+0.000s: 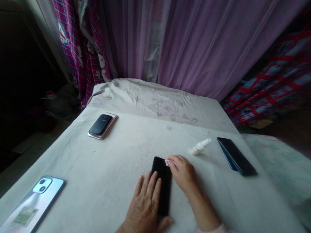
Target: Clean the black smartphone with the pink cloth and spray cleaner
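A black smartphone [162, 182] lies flat on the white cloth-covered table [115, 161], its long side pointing away from me. My left hand [142, 214] rests over its lower left part, fingers spread, pinning it down. My right hand [182, 171] sits at the phone's top right corner, pinching a small pink cloth [171, 163] against the surface. A white spray bottle [200, 146] lies on its side just beyond my right hand.
A dark phone on a gold phone [101, 125] lies at the far left. A black phone over a blue one [236, 156] lies at the right. A silver phone with twin cameras [32, 205] lies near the front left edge. Purple curtains [212, 36] hang behind.
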A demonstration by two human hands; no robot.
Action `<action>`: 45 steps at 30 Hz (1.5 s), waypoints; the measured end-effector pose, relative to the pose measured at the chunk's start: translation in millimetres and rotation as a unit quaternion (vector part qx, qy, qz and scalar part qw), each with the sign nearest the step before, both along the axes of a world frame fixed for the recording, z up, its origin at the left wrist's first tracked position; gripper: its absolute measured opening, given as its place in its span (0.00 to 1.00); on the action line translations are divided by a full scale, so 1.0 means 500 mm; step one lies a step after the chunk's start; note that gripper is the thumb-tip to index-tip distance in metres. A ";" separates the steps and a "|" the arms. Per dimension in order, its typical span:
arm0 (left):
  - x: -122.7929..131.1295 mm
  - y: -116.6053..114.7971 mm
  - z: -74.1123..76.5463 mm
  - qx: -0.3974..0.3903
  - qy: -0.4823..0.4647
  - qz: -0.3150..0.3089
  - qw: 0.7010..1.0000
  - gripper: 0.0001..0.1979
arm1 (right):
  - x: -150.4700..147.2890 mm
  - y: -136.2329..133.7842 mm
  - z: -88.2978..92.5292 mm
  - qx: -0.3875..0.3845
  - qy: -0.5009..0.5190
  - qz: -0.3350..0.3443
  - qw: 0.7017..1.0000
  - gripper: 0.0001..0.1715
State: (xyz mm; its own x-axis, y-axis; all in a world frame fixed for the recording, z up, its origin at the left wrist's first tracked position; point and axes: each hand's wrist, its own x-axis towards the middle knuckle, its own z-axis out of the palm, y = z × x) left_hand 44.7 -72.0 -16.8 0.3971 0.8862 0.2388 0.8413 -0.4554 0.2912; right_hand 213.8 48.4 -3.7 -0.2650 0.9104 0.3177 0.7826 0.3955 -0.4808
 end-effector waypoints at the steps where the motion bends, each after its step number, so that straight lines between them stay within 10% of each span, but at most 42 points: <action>1: 0.001 -0.001 -0.002 0.003 -0.002 0.003 1.000 0.44 | -0.006 0.006 0.000 0.000 -0.007 0.009 1.000 0.12; 11: 0.003 -0.007 0.022 -0.081 -0.003 -0.002 0.997 0.43 | -0.078 0.039 0.003 0.001 -0.028 0.097 0.995 0.12; 21: -0.004 -0.007 0.055 -0.129 -0.028 -0.009 0.991 0.42 | 0.033 0.000 -0.012 0.022 0.013 0.039 0.999 0.17; 31: 0.000 -0.009 0.062 -0.130 -0.021 -0.008 0.991 0.41 | -0.054 0.029 -0.016 0.046 0.003 0.065 0.997 0.18; 39: 0.000 -0.008 0.011 -0.100 -0.019 -0.020 0.995 0.46 | 0.035 -0.004 -0.004 0.037 0.022 0.048 0.998 0.16; 45: 0.000 -0.009 -0.017 -0.061 -0.010 -0.021 0.998 0.47 | -0.024 0.007 0.003 0.033 0.016 0.063 0.997 0.14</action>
